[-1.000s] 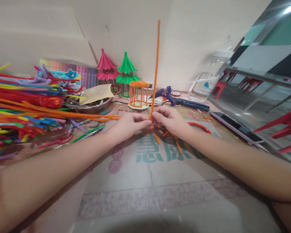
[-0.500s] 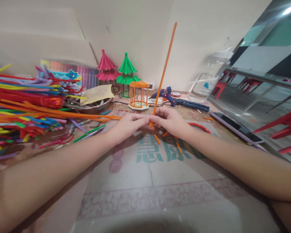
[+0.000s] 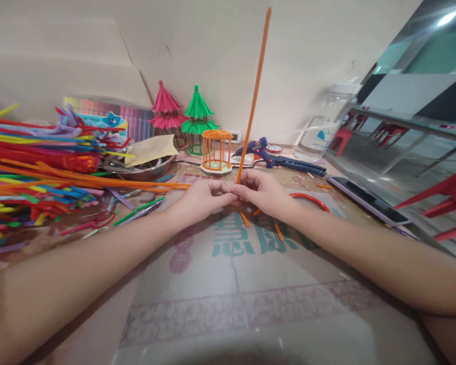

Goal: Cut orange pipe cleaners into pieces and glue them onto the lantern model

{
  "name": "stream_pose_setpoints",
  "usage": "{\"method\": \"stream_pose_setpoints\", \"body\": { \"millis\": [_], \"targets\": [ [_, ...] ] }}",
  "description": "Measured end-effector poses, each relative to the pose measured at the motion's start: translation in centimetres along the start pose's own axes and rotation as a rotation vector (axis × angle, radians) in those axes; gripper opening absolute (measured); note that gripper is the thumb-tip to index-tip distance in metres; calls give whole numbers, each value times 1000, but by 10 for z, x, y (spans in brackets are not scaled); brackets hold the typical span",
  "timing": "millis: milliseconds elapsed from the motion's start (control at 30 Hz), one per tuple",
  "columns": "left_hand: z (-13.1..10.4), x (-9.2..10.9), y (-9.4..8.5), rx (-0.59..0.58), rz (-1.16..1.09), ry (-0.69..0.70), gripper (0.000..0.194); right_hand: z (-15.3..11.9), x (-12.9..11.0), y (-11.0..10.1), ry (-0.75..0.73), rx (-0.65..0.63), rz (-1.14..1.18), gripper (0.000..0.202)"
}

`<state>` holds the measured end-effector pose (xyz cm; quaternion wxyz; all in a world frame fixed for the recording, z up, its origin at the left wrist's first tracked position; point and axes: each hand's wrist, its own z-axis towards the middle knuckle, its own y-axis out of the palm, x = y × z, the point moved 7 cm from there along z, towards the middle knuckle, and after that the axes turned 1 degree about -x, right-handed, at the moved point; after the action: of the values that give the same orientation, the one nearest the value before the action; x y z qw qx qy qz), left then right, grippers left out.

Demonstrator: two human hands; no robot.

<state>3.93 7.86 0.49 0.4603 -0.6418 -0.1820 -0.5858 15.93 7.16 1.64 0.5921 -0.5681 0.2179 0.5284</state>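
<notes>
A long orange pipe cleaner (image 3: 255, 94) stands nearly upright in my fingers, leaning slightly right at the top. My right hand (image 3: 260, 191) pinches it near the bottom between thumb and forefinger. Fingertips of my left hand (image 3: 203, 200) meet the right ones there, closed at its lower end, which the fingers hide. Short orange pipe cleaner pieces (image 3: 279, 232) lie on the mat just below. Behind my hands stands a round orange cage-like frame (image 3: 217, 151) on a pale base. Green (image 3: 198, 114) and pink (image 3: 167, 111) two-tiered pagoda models are beyond it.
Bundles of coloured pipe cleaners (image 3: 41, 147) fill the left side, beside a metal bowl (image 3: 148, 170). A blue glue gun (image 3: 262, 151), a clear bottle (image 3: 323, 126) and a phone (image 3: 367, 200) are to the right. A red handle (image 3: 313, 199) shows behind my right wrist.
The orange pipe cleaner has shifted upward through my fingers, so its lower tip no longer shows below them. My hands stay together in nearly the same place.
</notes>
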Motion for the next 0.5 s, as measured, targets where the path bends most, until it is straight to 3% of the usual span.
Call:
{"method": "stream_pose_setpoints", "body": {
  "millis": [167,267,367,500],
  "targets": [
    [0,-2,1,-19,-26,-6,19,1,0,3,11,-41,66,26],
    [-2,-2,0,-8,-43,-35,19,5,-13,-11,-58,-11,21,21],
    [-3,-2,0,4,-92,-70,22,2,-29,-39,-84,-5,-173,20],
    [-4,-4,1,20,-110,-108,23,-23,-26,-74,18,-216,-624,30]
  ]
}}
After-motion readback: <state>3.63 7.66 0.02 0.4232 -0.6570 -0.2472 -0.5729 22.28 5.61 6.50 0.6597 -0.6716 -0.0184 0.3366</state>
